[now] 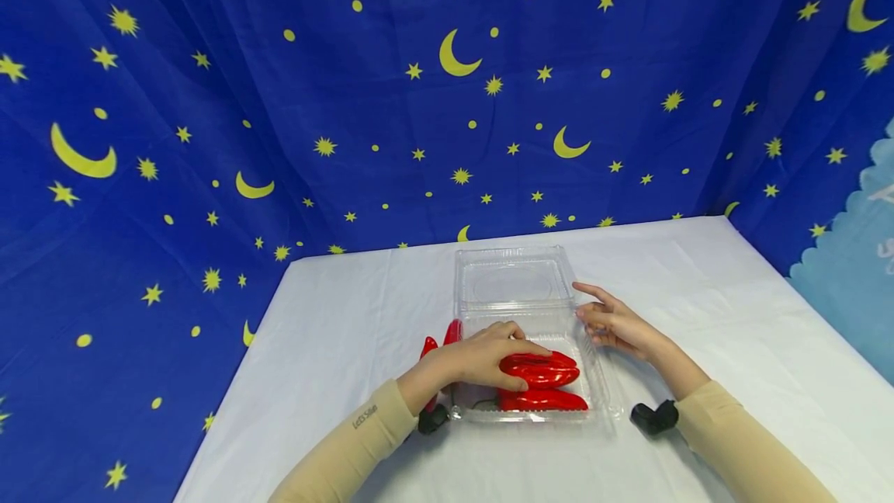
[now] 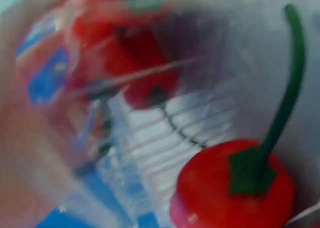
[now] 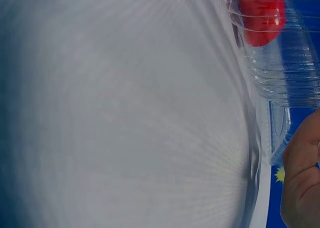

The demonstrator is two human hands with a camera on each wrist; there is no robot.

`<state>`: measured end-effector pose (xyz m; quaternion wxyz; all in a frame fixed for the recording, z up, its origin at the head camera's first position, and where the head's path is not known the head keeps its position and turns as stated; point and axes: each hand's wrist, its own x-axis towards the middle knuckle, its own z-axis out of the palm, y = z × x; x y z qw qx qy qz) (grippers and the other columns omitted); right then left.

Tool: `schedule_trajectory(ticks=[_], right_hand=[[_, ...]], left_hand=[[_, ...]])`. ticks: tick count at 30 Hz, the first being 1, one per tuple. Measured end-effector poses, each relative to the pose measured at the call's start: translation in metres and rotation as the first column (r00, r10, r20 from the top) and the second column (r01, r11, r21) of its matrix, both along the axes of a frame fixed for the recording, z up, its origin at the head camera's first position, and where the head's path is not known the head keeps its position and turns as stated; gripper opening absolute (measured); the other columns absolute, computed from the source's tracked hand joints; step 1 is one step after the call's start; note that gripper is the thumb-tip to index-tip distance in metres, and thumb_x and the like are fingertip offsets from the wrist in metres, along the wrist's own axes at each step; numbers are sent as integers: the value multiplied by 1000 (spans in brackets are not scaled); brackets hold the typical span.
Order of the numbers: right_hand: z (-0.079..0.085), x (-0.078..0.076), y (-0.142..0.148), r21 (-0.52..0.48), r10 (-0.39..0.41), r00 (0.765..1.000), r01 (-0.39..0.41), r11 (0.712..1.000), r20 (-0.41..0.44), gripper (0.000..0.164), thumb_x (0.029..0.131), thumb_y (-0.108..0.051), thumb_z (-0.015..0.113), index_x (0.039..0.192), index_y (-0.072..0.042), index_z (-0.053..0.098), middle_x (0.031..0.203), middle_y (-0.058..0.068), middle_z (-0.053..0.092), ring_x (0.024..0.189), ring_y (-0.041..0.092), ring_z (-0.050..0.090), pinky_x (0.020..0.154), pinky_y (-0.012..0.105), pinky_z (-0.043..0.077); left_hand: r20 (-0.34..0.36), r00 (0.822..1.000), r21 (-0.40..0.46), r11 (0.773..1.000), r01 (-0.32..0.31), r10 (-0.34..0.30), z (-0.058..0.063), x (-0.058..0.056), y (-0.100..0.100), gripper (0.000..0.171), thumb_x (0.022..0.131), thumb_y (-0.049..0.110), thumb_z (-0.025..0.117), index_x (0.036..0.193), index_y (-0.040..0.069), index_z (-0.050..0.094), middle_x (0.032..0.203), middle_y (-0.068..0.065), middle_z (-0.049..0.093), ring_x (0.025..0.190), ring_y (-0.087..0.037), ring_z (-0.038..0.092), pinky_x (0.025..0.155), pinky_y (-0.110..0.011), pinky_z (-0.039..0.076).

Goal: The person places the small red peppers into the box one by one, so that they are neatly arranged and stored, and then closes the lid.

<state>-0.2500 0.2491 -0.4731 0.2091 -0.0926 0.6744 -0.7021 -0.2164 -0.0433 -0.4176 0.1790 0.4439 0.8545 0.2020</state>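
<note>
In the head view, a clear plastic clamshell box lies with its lid folded back. My left hand reaches into it from the left, thumb and fingers around a glossy red pepper. Below that one, another red pepper lies along the near wall. My right hand is at the box's right edge near the hinge, index finger extended, other fingers loosely bent by the rim. In the blurred left wrist view, a red pepper with a green stem sits outside the box wall.
More red peppers lie left of the box, partly hidden by my left forearm. White cloth covers the table. A blue curtain with moons and stars hangs behind. Black wrist devices sit near both sleeves.
</note>
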Motion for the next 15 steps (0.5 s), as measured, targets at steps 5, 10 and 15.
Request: schedule_trajectory(ticks=[5,10,15], right_hand=[[-1,-1,1,11,0,1000,-1,1000,5,70,96,-13,55,151,-11,12,99,12,46,66,8,50,57,20,49],[-1,-1,2,-6,3,1000,-3,1000,9,70,96,-12,54,151,-11,12,100,12,46,66,8,50,57,20,49],[-1,-1,3,-11,5,1000,-5,1000,5,70,96,-11,54,151,-11,12,102,13,45,65,8,49,57,19,49]], left_hand=[[14,999,99,994,-40,38,20,-4,-10,79,74,53,74,144,37,39,118,2,45,107,-12,43,79,-23,44],[-41,993,251,963,-100,113,52,-6,-32,87,75,50,75,147,39,29,121,6,42,105,-11,43,82,-31,46],[-140,962,487,862,-141,236,78,-8,-62,85,78,53,69,149,30,29,123,2,45,98,-14,46,80,-36,45]])
